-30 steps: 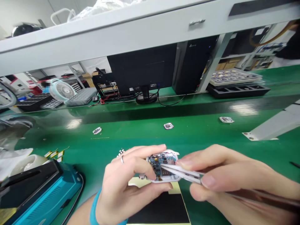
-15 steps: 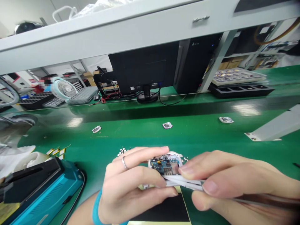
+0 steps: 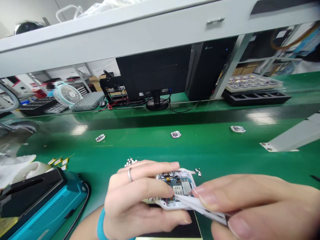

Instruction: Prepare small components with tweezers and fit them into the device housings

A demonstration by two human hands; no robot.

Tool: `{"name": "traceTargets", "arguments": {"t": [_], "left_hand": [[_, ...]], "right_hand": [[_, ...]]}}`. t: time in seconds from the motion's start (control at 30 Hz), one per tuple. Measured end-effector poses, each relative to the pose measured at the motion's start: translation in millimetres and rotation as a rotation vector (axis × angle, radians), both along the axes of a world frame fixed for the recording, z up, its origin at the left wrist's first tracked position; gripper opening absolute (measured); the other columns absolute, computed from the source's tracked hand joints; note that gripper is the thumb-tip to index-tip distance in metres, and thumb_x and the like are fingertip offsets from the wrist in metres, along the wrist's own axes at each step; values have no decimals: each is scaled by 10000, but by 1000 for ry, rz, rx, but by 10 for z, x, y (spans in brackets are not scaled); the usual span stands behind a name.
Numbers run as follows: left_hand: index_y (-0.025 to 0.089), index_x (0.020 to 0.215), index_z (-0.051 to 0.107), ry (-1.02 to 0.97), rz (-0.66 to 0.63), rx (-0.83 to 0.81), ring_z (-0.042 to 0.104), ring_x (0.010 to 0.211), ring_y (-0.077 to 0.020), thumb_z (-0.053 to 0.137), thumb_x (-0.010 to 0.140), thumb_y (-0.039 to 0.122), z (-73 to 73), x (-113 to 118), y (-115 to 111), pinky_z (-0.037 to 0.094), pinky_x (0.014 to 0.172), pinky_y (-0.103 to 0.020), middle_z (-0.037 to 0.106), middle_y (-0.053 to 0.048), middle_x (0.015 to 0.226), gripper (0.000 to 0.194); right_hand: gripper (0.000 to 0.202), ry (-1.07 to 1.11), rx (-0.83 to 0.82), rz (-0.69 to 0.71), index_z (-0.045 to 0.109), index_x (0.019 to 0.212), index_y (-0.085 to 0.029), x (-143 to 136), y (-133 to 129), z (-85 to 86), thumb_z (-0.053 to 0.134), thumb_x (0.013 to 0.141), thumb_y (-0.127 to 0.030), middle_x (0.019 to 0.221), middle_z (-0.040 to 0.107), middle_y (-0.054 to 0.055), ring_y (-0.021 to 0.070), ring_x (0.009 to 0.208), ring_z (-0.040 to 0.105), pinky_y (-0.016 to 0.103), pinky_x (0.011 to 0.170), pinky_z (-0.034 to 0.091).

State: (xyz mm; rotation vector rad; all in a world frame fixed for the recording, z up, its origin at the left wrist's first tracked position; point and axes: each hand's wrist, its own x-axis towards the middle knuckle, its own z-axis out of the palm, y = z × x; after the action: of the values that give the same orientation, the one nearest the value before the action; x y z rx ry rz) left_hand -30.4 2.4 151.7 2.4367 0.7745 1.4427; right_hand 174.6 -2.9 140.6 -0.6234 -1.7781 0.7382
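My left hand (image 3: pixel 142 196) grips a small white watch-like case (image 3: pixel 191 181) with rounded corners by its left side. Inside the case a circuit board (image 3: pixel 178 188) with metal parts lies exposed. Pinched in my right hand (image 3: pixel 260 206) is a pair of white-tipped tweezers (image 3: pixel 200 206). Their tips reach into the case beside my left index fingertip, low on the board. Whether the tips hold anything is too small to tell. Under my hands a black pad (image 3: pixel 183 230) with a pale yellow edge rests on the table.
Three similar small cases lie farther back, one in the middle (image 3: pixel 175 134). Tiny white parts (image 3: pixel 131 162) are heaped beyond my left hand. A teal-and-black machine (image 3: pixel 47 203) stands at left. The bench's metal leg (image 3: pixel 295 133) rises at right; a monitor (image 3: pixel 155 73) stands behind.
The tweezers' tips have moved slightly left and down into the case, and my right hand has lowered. The case now tilts so more of its lower rim shows.
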Motion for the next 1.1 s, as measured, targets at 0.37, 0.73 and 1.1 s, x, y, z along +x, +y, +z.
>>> {"name": "traceTargets", "arguments": {"t": [0.37, 0.73, 1.1], "left_hand": [[161, 734, 548, -17, -3, -24, 648, 758, -165, 705, 615, 334, 7, 23, -6, 539, 633, -223, 668, -70, 911, 263], [167, 720, 544, -1, 0, -29, 648, 764, -163, 680, 646, 337, 24, 32, 2, 533, 658, -233, 669, -68, 910, 230], [134, 707, 540, -34, -25, 10, 651, 712, -132, 675, 642, 366, 86, 72, 19, 530, 648, -182, 684, -81, 846, 276]], "right_hand": [[140, -74, 260, 33, 653, 883, -313, 21, 38, 8, 593, 757, -303, 721, 675, -12, 159, 648, 651, 166, 531, 542], [206, -95, 281, -21, 622, 948, -323, 41, -11, -36, 604, 743, -322, 740, 675, -16, 177, 679, 652, 188, 534, 556], [232, -137, 248, 189, 604, 966, -275, 126, 95, 62, 623, 737, -239, 856, 670, -4, 173, 757, 645, 181, 629, 547]]}}
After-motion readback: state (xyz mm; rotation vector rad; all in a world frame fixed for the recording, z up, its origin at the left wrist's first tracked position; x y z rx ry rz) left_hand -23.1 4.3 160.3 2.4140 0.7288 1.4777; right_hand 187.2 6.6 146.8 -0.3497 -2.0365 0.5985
